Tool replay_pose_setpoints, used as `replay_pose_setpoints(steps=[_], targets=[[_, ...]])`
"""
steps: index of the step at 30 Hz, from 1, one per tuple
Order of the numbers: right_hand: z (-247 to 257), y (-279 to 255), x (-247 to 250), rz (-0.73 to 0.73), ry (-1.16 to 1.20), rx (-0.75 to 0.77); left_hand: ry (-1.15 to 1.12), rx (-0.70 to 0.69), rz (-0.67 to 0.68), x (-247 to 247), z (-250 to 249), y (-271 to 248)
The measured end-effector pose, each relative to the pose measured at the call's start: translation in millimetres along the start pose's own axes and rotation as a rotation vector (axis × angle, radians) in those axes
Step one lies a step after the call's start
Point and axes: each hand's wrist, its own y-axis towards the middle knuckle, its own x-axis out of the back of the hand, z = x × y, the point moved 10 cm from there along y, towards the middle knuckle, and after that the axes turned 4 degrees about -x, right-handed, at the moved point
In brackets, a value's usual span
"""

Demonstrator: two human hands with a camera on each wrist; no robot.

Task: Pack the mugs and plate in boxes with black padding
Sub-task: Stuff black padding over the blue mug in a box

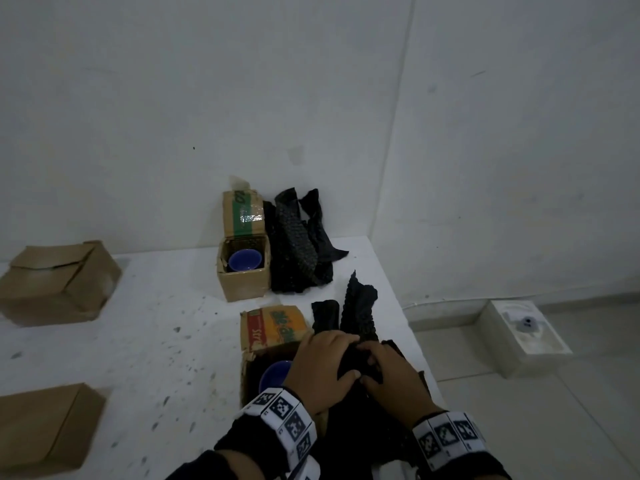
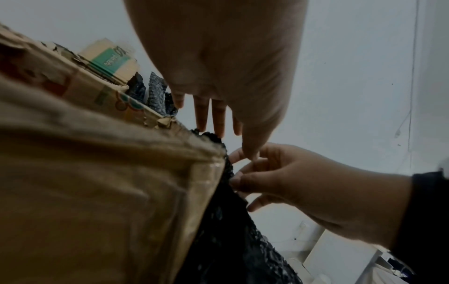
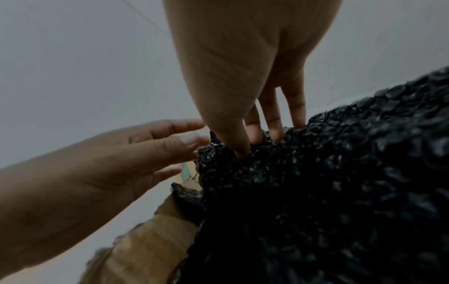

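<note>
The near box [image 1: 273, 332], with its printed orange and green flap standing up, serves as the landmark. It sits at the front right of the white tabletop [image 1: 145, 341], and a blue mug [image 1: 275, 375] stands upright inside it, only its rim showing past the left wrist.

Just right of this box both hands meet on a wad of black padding [image 1: 360, 368]. The left hand [image 1: 322, 367] lies over the top of the wad with fingers curled down onto it, and the right hand [image 1: 391, 377] pinches the same bubbled sheet between thumb and fingers; the right wrist view shows that thumb dug into the black bubbles. So each grip is clenched on the padding, probably to bunch it small enough to press in beside the mug, where it would keep the mug from knocking the cardboard wall.

Behind the near box, toward the wall, a second open box [image 1: 244, 271] holds another blue mug [image 1: 240, 261], its flap leaning back. More loose black sheets [image 1: 301, 247] are heaped just right of it, within reach for the next fill.

Far left of the near box, two plain brown boxes [image 1: 59, 282] rest apart from the work, flaps folded down. The plate is not visible in any view; whether it lies in one of those cannot be told.
</note>
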Motion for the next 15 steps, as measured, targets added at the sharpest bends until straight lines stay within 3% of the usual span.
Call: replay_pose_setpoints(steps=[7,11,15], targets=[[24,20,39,-0.271,0.12,0.066,-0.105,0.015,-0.096,15,0,12],[51,24,71,-0.376,0.202,0.16,-0.261,0.076,-0.332,50,12,9],[80,22,87,-0.309,0.405,0.31,-0.522,0.185,-0.561,88,35,2]])
